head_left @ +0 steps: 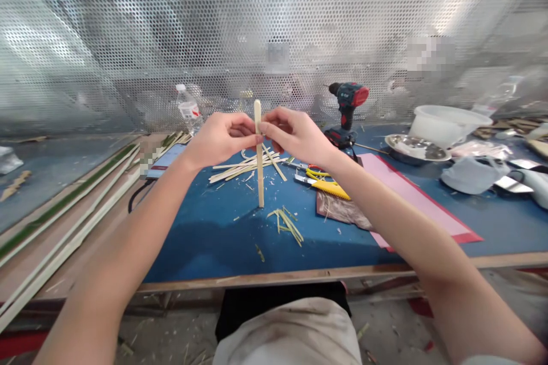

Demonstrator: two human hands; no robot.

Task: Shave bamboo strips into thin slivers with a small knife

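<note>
A pale flat wooden stick (260, 176) with a rounded top end stands upright above the blue tabletop, its lower end at or near the surface. My left hand (222, 136) pinches it from the left, fingertips closed on its upper part. From the right, my right hand (295, 133) is closed with its fingertips on the same stick at about the same height. Behind it lies a loose pile of thin pale strips (240, 168). Nearer the front edge sits a small bunch of short greenish slivers (287, 227).
A yellow-handled utility knife (327, 187) lies right of the strips, beside a pink sheet (402, 188). Behind stand a cordless drill (349, 102), a metal bowl (417, 148) and a plastic bottle (187, 108). Long bamboo strips (81, 205) lie left; a perforated metal screen (222, 28) backs the table.
</note>
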